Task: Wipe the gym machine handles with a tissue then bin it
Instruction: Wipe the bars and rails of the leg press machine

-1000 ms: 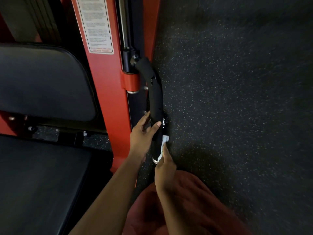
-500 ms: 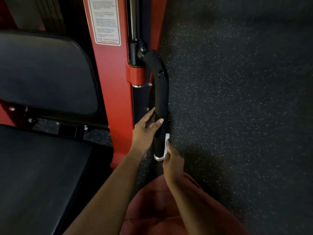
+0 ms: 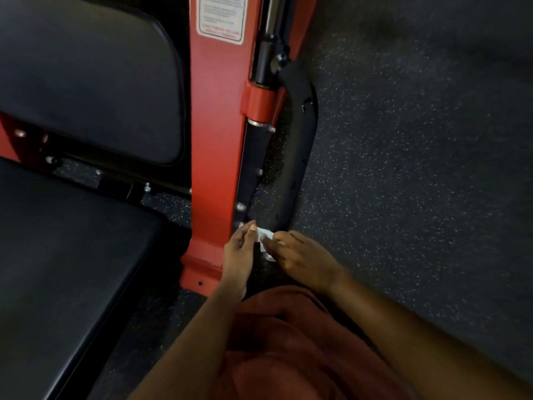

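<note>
The dark speckled floor (image 3: pixel 403 168) spreads to the right of the hands and beyond them. Left of the hands lie a broad black seat pad (image 3: pixel 57 269) and, farther off, a black back pad (image 3: pixel 86 76). A red frame post (image 3: pixel 216 140) rises just beyond the left hand, with a white printed label (image 3: pixel 220 18) at its far end. The label's text is too blurred to read. A rust-red garment (image 3: pixel 288 342) fills the space between the two bare forearms, nearer than the hands.

The black padded handle (image 3: pixel 298 134) runs away from the hands beside the post, and its lower end disappears behind the fingers.

The right hand (image 3: pixel 302 258) has its fingers curled, and their tips pinch the right edge of the tissue. The left hand (image 3: pixel 239 249) reaches up with its fingers nearly straight, tips against the tissue's left edge. Blur hides whether it grips.

The small white tissue (image 3: pixel 264 235) sits crumpled between the two hands, in front of the handle's lower end. I cannot tell whether it touches the handle.
</note>
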Tool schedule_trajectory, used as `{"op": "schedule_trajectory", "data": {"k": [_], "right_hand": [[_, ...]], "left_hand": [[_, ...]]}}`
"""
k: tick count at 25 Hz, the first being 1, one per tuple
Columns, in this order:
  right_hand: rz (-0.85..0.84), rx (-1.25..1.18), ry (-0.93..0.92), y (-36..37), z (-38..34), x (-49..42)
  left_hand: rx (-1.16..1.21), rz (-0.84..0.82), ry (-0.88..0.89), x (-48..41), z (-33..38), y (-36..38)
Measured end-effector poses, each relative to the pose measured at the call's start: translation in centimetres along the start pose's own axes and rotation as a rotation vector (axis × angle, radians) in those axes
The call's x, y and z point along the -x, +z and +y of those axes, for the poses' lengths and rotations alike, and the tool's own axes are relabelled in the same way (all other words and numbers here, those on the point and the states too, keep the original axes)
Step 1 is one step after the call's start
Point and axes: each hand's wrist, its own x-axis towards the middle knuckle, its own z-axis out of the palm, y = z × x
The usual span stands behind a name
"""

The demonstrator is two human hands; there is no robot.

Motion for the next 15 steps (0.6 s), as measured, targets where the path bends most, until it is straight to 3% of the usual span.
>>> {"op": "schedule_trajectory", "data": {"k": [3,9,15], "right_hand": [[-0.109,0.129,-0.225,-2.0,2.7,-0.9],[0.059,0.233,-0.15,-8.5,8.5,-4.8],[-0.063,0.262,-0.329,-10.1,9.2,-5.3]], "left_hand": [[0.034,0.006,0.015,0.1,-0.3,0.7],[0.008,-0.037,0.136,0.7,2.4,2.6],[-0.06,-0.049,0.263,1.4,2.5,4.5]]}}
